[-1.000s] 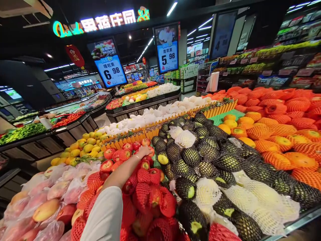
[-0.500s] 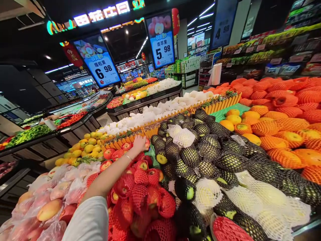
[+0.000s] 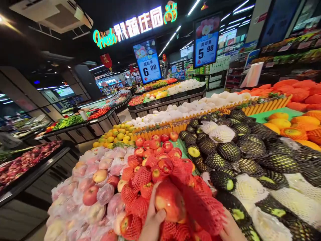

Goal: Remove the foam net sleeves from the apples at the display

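Observation:
In the lower middle, my left hand is closed round a large glossy red apple, its thumb across the front. The apple is bare. Just right of it, a red foam net sleeve hangs slack from my right hand, which shows only partly at the bottom edge; the net hides most of its fingers. Beneath both hands lies a heap of red apples in foam nets. At the back of that heap, several bare red apples sit on green lining.
Film-wrapped pale apples lie to the left, with yellow mangoes behind them. Dark fruit in black nets fills the right side. An orange divider runs along the back, before white-wrapped fruit.
My left hand has come back from the rear of the apple heap and now holds an apple near me. My right hand has come into view with the net sleeve. The view has swung left.

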The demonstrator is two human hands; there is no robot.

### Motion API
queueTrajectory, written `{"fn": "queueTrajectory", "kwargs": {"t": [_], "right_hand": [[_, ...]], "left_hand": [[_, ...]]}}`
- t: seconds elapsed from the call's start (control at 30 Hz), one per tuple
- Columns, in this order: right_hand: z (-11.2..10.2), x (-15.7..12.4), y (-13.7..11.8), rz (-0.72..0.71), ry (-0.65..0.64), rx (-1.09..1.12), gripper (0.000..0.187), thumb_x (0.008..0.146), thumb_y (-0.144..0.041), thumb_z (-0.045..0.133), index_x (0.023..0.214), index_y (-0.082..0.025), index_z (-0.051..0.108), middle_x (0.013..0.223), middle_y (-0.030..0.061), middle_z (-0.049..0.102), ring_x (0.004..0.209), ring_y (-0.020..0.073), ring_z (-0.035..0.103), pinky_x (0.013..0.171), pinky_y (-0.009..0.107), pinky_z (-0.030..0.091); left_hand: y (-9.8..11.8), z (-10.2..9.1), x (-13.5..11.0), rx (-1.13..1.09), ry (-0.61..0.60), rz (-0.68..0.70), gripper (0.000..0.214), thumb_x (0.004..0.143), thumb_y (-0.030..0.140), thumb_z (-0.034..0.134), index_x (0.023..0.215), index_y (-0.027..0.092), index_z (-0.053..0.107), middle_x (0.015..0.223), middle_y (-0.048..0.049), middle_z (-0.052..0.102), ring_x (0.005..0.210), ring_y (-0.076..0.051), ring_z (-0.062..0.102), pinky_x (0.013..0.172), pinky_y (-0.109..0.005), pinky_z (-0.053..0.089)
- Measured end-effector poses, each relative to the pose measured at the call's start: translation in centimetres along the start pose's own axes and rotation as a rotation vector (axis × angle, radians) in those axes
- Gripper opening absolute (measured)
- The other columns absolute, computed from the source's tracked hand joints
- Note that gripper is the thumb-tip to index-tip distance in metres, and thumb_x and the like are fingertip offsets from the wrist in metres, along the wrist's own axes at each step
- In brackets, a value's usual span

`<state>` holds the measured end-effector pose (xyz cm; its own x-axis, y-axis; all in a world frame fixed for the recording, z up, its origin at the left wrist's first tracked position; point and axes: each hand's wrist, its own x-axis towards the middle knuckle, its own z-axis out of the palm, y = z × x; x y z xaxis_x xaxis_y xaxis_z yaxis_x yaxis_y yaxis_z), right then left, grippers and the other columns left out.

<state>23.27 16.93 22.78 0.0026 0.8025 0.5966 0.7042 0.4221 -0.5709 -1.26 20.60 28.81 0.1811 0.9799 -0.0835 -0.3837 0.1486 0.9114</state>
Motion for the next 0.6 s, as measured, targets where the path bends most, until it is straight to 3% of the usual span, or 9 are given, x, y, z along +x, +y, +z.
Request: {"fn": "queueTrajectory", "kwargs": {"t": [0.1, 0.23, 0.33, 0.47, 0.6], "right_hand": [[2.6, 2.3, -3.5, -0.253, 0.044, 0.038, 0.046, 0.093, -0.015, 0.036, 0.064, -0.026, 0.07, 0.058, 0.0043, 0.067, 0.059, 0.0206, 0.069, 0.062, 0.029, 0.06], [4.6, 3.9, -7.8, -0.366, 0.039, 0.068, 0.046, 0.088, -0.007, 0.036, 0.067, -0.028, 0.07, 0.049, 0.0018, 0.063, 0.043, 0.0191, 0.061, 0.056, 0.026, 0.059], [5.4, 4.2, -10.0, -0.413, -0.019, 0.076, 0.043, 0.087, -0.007, 0.038, 0.077, -0.027, 0.074, 0.057, 0.0036, 0.068, 0.052, 0.0216, 0.067, 0.065, 0.029, 0.062], [6.2, 4.2, -11.8, -0.471, -0.154, 0.072, 0.045, 0.084, -0.004, 0.04, 0.105, -0.021, 0.075, 0.078, 0.0081, 0.076, 0.078, 0.023, 0.073, 0.082, 0.03, 0.061], [7.7, 3.9, -12.5, -0.472, -0.281, 0.047, 0.044, 0.085, -0.003, 0.042, 0.12, -0.011, 0.068, 0.106, 0.0173, 0.074, 0.103, 0.0261, 0.07, 0.093, 0.038, 0.059]], "left_hand": [[-0.8, -2.3, -3.1, -0.19, 0.103, -0.147, 0.062, 0.066, 0.065, 0.076, 0.118, 0.032, 0.071, 0.133, -0.0053, 0.066, 0.144, -0.034, 0.037, 0.122, -0.046, 0.024], [0.5, -5.0, -3.5, -0.284, 0.255, -0.128, 0.079, 0.058, 0.06, 0.084, 0.125, 0.021, 0.067, 0.136, -0.0132, 0.063, 0.145, -0.037, 0.032, 0.122, -0.049, 0.02], [1.4, -6.3, -3.4, -0.248, 0.378, -0.064, 0.091, 0.057, 0.061, 0.084, 0.135, 0.02, 0.059, 0.143, -0.0153, 0.057, 0.145, -0.037, 0.034, 0.122, -0.049, 0.022], [2.0, -7.7, -3.6, -0.09, 0.476, 0.005, 0.095, 0.06, 0.065, 0.08, 0.14, 0.022, 0.052, 0.153, -0.0137, 0.045, 0.147, -0.035, 0.03, 0.122, -0.046, 0.021], [2.4, -8.7, -3.6, 0.143, 0.46, 0.099, 0.087, 0.068, 0.06, 0.076, 0.141, 0.021, 0.05, 0.156, -0.0102, 0.042, 0.151, -0.029, 0.021, 0.123, -0.037, 0.015]]}}
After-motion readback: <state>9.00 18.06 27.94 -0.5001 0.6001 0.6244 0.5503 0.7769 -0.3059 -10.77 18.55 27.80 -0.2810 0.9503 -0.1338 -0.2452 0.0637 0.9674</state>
